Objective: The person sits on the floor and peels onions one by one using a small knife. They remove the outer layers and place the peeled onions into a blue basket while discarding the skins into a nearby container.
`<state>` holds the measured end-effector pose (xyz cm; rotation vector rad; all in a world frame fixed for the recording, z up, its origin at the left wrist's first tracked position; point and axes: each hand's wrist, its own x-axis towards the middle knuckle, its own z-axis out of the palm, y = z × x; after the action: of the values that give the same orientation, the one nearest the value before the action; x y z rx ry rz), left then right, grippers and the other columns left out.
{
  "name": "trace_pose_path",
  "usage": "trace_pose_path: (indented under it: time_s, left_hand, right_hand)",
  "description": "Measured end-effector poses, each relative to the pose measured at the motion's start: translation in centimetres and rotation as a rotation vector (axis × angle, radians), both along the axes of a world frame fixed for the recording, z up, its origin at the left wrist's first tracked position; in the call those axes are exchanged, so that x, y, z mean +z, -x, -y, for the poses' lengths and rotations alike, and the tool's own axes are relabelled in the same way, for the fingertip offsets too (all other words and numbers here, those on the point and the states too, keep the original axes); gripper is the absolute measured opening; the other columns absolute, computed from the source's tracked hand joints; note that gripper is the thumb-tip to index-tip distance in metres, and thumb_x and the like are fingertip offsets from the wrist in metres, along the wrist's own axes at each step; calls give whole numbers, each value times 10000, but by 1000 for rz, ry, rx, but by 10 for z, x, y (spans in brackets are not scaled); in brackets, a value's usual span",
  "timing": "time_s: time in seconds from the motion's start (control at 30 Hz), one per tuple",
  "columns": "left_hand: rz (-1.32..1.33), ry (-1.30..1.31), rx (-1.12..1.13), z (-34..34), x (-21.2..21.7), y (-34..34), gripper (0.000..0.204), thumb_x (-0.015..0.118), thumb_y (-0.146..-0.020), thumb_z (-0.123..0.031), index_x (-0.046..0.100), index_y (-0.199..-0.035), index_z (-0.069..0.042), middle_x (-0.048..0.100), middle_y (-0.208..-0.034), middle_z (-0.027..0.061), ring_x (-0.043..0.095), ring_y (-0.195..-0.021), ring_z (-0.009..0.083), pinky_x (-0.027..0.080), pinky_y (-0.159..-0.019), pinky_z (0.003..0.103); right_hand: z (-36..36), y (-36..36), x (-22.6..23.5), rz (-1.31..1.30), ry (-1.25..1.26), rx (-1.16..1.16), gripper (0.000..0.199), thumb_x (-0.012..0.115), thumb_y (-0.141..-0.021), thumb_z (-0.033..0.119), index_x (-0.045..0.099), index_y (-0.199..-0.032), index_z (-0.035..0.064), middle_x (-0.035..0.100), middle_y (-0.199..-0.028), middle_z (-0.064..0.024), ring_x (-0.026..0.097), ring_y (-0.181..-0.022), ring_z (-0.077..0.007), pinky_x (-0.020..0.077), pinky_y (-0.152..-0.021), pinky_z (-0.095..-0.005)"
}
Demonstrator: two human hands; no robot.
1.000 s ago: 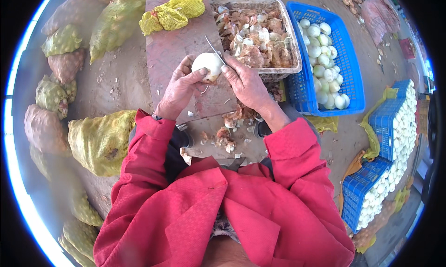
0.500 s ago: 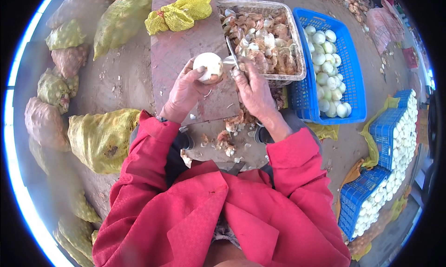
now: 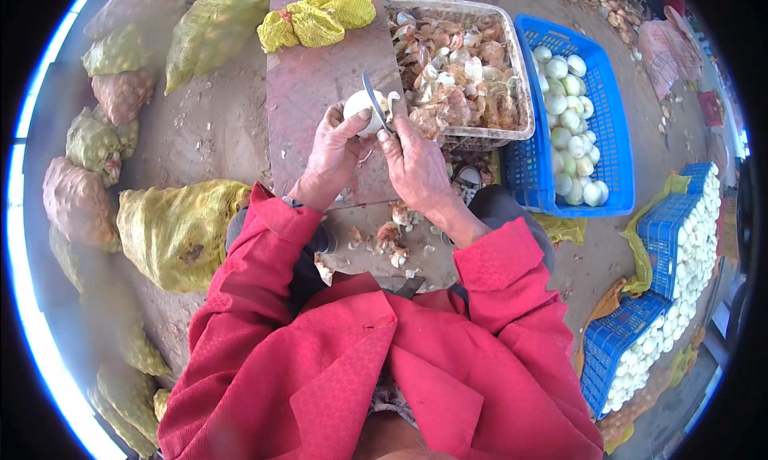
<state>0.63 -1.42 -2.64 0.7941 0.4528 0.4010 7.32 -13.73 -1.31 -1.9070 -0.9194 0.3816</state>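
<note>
My left hand (image 3: 334,144) grips a white peeled onion (image 3: 362,110) above a reddish board (image 3: 312,84). My right hand (image 3: 414,158) holds a small knife (image 3: 374,96) with its blade against the top of the onion. Both red sleeves come up from the lower edge. Loose peel scraps (image 3: 392,240) lie on the board's near end, just in front of my lap.
A clear tray (image 3: 480,132) full of onion skins sits right of the board. A blue crate (image 3: 532,172) of peeled onions stands beyond it, with two more blue crates (image 3: 664,244) at the right. Yellow mesh sacks (image 3: 176,232) of onions line the left; an empty mesh bag (image 3: 320,16) lies on the board's far end.
Both hands have shifted a little to the right toward the skin tray, and the knife has moved up onto the top of the onion.
</note>
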Motion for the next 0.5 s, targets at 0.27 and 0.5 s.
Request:
trace_pose_path:
  time_s: [0.27,0.5]
  left_hand:
    - [33,-39,-82,-7,0,4,394,622,-781,-115,393,-1084,-11,530,-1033,104,567,-910,213,488,-645,298]
    - [146,37,-197,-3,22,8,530,617,-779,-139,341,-1213,-6,471,-1158,134,464,-1094,360,397,-918,460]
  right_hand:
    - [7,-14,4,-109,-114,-6,213,458,-877,244,507,-936,46,556,-697,-217,554,-680,-402,417,-570,-447]
    - [21,-32,-6,-330,46,-83,319,448,-892,316,513,-1073,62,577,-744,-160,574,-666,-256,454,-627,-383]
